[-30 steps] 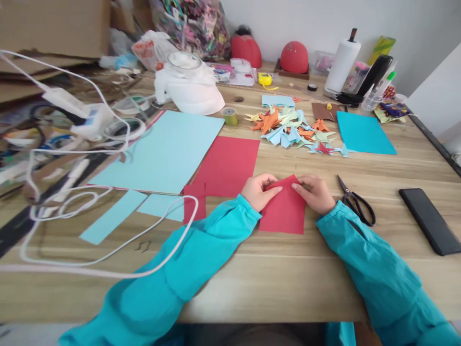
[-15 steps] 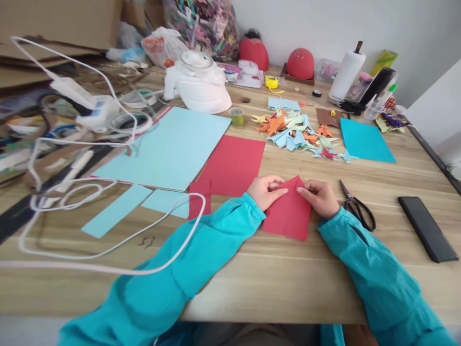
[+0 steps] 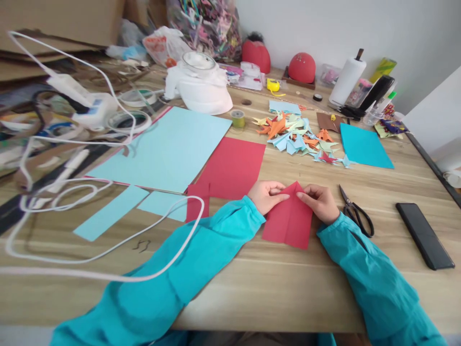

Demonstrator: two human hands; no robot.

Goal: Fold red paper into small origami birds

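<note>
A piece of red paper [image 3: 288, 223] with a pointed, folded top and a crease down its middle is held just over the table. My left hand [image 3: 268, 196] pinches its upper left edge, thumb on top. On the upper right edge, my right hand [image 3: 320, 202] pinches it the same way. The fingertips behind the paper are hidden. Black-handled scissors [image 3: 356, 211] lie right of my right hand. Beyond my left hand lies a larger red sheet [image 3: 236, 166], with a small red piece [image 3: 198, 202] at its near left corner.
A pale blue sheet [image 3: 165, 146] and blue strips [image 3: 111, 211] lie left, crossed partly by a white cable [image 3: 169, 269]. Folded paper figures [image 3: 295, 134] are heaped at the back. A turquoise sheet [image 3: 365, 146] and a phone [image 3: 425, 235] lie right.
The red paper's centre crease shows more clearly, and its lower part is bent along it. Both hands keep their pinch near the top point. The view has shifted slightly.
</note>
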